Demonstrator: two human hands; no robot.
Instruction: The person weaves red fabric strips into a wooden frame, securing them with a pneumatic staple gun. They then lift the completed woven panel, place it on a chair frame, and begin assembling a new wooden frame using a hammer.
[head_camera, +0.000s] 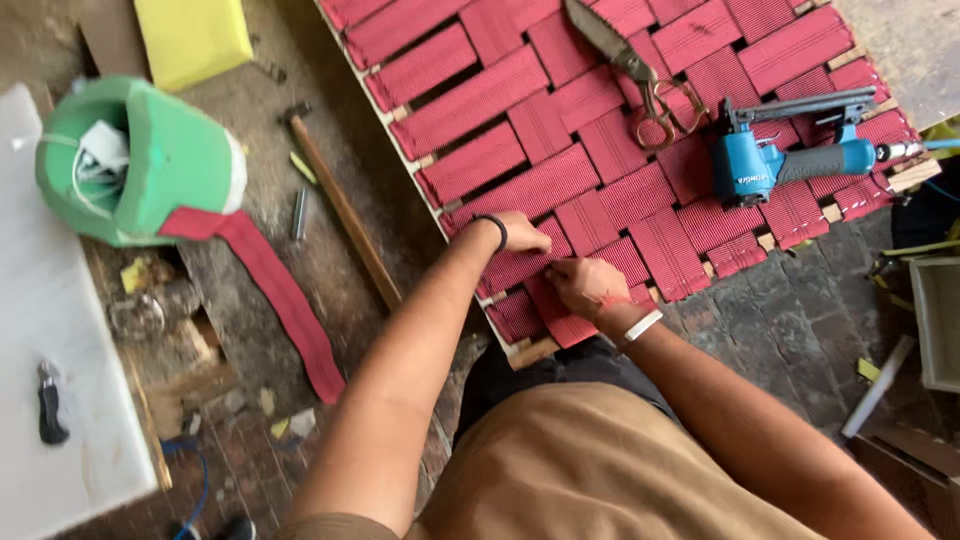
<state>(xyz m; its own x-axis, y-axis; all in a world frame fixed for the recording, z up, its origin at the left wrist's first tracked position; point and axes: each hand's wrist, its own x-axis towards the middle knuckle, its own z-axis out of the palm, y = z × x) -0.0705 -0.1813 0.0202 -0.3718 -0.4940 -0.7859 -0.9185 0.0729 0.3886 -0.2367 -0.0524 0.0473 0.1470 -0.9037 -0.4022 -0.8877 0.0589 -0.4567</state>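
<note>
Left hand flat on red woven webbing near frame's edge. Right hand just beside it, fingers pinching webbing strap end. Beyond hands on webbing: scissors, blue pneumatic stapler. Left of left hand on floor: hammer, loose red strap, green foam piece.

Upholstery workshop: webbed frame, staple gun, shears, hammer.
</note>
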